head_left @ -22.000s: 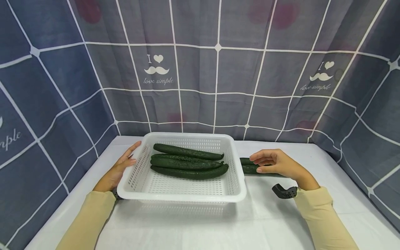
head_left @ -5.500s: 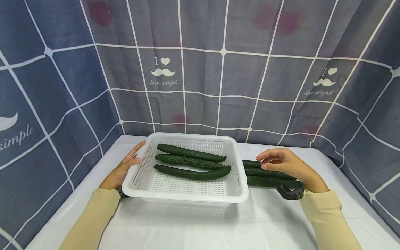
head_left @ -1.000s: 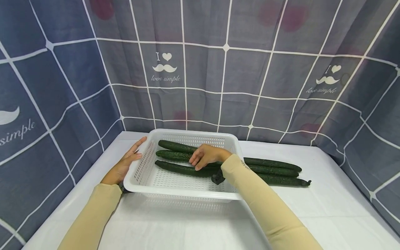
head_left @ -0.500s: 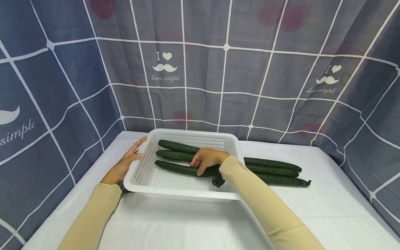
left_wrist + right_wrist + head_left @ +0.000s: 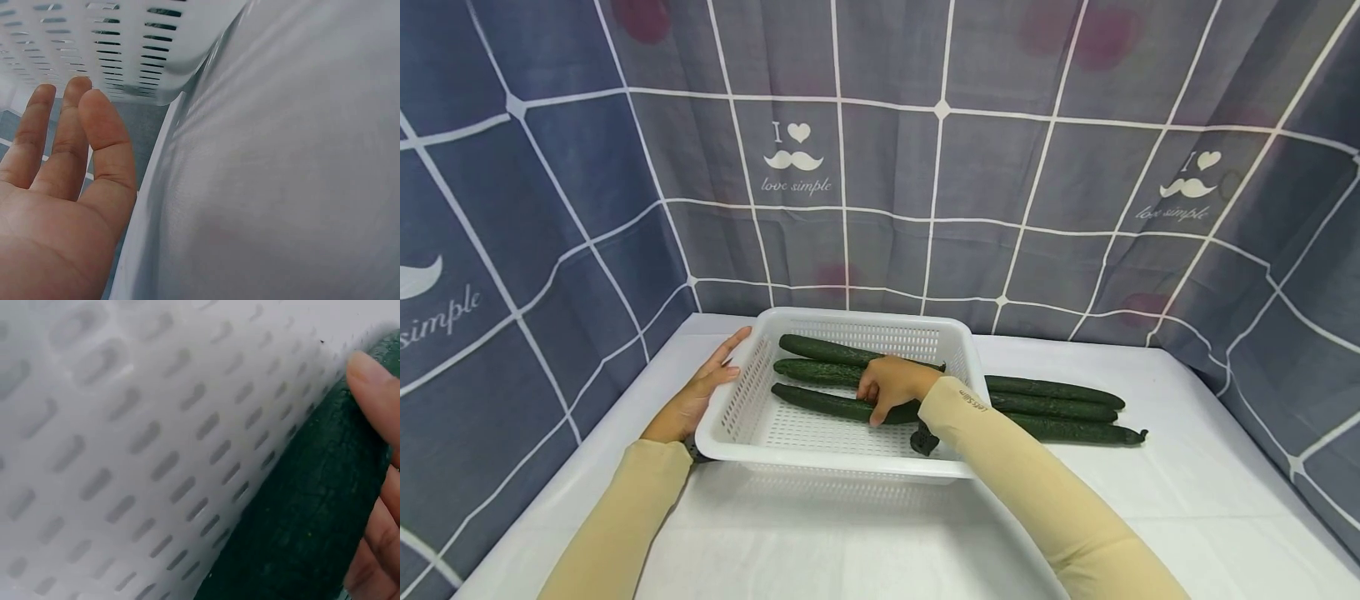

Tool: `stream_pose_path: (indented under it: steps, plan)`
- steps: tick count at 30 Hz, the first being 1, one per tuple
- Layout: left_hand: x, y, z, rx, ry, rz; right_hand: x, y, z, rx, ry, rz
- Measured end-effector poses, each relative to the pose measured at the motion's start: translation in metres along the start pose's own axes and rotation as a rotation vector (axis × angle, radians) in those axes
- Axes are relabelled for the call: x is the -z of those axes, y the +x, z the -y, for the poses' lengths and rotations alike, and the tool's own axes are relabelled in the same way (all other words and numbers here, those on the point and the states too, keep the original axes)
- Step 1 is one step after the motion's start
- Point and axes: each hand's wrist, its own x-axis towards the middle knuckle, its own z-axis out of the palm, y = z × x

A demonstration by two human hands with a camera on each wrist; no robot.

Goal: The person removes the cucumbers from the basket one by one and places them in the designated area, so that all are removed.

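Three long dark green cucumbers lie in a white perforated plastic basket: a back one, a middle one and a front one. My right hand reaches into the basket and grips the front cucumber near its middle. In the right wrist view, the thumb lies on the near side of that cucumber, other fingers on its far side. My left hand is at the basket's left side, fingers fairly straight against it. In the left wrist view its palm holds nothing.
Right of the basket, three more cucumbers lie side by side on the white-covered table, partly hidden by the basket and right sleeve. A grey checked curtain stands close behind and at both sides.
Since 22 seconds ago, one cucumber has gone from the basket to the table group. The right hand has moved from that group into the basket and, just now, closed on the front cucumber.
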Motion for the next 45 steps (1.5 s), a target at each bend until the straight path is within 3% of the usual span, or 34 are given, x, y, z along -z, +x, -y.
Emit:
stream_pose_path:
  steps: [8, 14, 23, 36, 45]
  plan:
    - [0.0, -0.002, -0.001, -0.004, -0.002, -0.002, 0.0, 0.002, 0.002, -0.004, -0.027, 0.016]
    - [0.001, 0.0, -0.001, -0.007, -0.004, 0.022, 0.003, 0.001, -0.002, 0.007, 0.009, 0.008]
    - [0.0, 0.001, 0.0, 0.027, 0.013, -0.004, 0.009, -0.001, -0.008, 0.042, 0.097, -0.043]
    - [0.0, 0.001, 0.0, -0.018, 0.004, 0.011, 0.014, -0.005, -0.007, 0.016, 0.374, -0.162]
    - [-0.001, 0.0, 0.0, -0.014, -0.01, -0.006, 0.018, -0.007, -0.008, 0.073, 0.428, -0.293]
